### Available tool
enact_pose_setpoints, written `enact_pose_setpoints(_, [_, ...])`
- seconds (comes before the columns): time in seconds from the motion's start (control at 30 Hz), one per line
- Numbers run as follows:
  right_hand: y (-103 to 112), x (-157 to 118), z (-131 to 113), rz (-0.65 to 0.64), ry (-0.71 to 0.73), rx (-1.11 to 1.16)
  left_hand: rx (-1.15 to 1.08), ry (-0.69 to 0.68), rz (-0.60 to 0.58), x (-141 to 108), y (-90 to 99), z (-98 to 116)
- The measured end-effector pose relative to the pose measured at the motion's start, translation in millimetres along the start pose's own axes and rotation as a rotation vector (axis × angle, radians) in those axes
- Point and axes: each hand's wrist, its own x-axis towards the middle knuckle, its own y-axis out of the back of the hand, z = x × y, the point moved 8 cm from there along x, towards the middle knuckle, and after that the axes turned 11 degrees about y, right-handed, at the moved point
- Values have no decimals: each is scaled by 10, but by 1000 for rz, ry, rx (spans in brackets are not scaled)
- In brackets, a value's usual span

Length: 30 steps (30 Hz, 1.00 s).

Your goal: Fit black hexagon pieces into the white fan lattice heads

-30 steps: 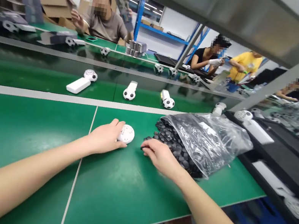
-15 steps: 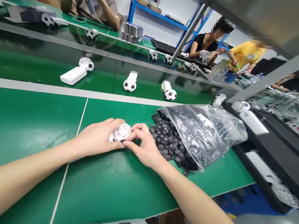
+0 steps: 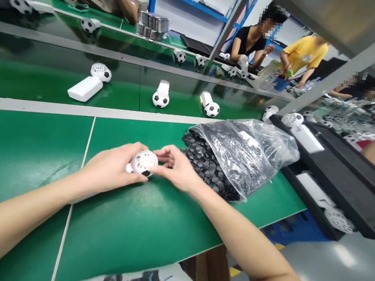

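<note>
Above the workbench [image 3: 26,151], perforated ball [image 3: 143,162], stub [image 3: 129,168] pointing left, between curled left fingers [image 3: 130,152] and spread right fingers [image 3: 170,158]

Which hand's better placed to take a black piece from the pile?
Right, likely: the right hand sits next to the black pieces, while the left hand grips the white ball, farther away.

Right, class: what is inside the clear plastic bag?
Small flat black patches pile at its open mouth; further into the clear plastic bag, glare and creases hide them.
</note>
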Motion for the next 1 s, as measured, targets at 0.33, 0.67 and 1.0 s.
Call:
enact_pose_setpoints(0.33, [420, -84, -19, -38, 80, -644, 299, -214, 151, 64, 57, -19])
enact_pose_setpoints(0.67, [249, 158, 182, -324, -101, -777, 279, -280, 107, 56, 33, 12])
enact_pose_setpoints(1.0, [140, -29, -267, -258, 147, -477, 239, -331, 171, 25, 44, 24])
